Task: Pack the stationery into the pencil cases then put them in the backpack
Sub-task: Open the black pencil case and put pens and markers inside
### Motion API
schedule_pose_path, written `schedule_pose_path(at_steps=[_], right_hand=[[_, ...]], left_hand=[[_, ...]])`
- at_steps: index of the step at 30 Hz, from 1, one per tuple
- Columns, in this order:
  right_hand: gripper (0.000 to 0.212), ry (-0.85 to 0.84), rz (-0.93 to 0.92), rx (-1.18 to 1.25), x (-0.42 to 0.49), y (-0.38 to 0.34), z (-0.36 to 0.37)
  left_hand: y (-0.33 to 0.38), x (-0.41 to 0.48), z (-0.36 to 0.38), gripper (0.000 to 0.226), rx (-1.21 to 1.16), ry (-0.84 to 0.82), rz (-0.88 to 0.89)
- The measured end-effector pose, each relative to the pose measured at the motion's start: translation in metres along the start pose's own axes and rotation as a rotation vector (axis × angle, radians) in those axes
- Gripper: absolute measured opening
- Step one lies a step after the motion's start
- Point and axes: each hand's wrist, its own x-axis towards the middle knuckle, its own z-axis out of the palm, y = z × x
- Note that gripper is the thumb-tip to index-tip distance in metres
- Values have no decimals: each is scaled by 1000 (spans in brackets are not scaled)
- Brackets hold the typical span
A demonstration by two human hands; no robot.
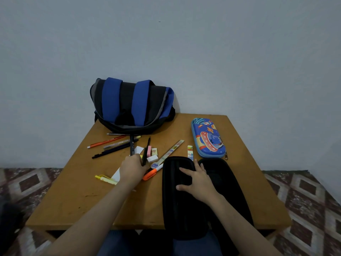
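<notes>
Both hands are over the low brown wooden table; the left hand is curled round two dark pens, a navy-blue pen pointing away from the person and a slim black pen leaning to the right beside it; the right hand lies released, fingers spread and straight, pressing on the inner face of the black zip-up pencil case; that case is spread open in two halves at the near right of the table, its near end hanging over the table edge toward the person's lap; the blue hard-shell pencil case with a rocket and planet print lies closed farther back on the right, apart from the black one; the black and blue fabric backpack sits at the far edge against the pale wall, straps facing the camera; loose stationery lies between backpack and hands: an orange pen, a clear-barrelled pen and a long black pen fanned out to the left; a pink eraser and a white eraser just right of the left hand; a pale printed ruler running diagonally, its near end touching the black case; an orange marker with a white cap just right of the left wrist; a yellow highlighter to the left of that wrist, beside a white slip of paper; a small printed strip, too small to identify, stands between the two cases; brown and white patterned floor tiles show on either side of the table.
</notes>
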Motion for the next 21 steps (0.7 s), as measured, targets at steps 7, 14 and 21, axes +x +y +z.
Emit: schedule_pose_path(at_steps=[7, 14, 21], right_hand=[[75, -9, 32, -20, 10, -10, -1], [72, 11, 47, 0, 9, -10, -3], [37, 125, 35, 85, 11, -16, -9]], left_hand=[[7, 5, -3, 31, 135, -31, 35], [9, 2, -17, 7, 175, -148, 27], [-3, -2, -40, 7, -70, -131, -38]])
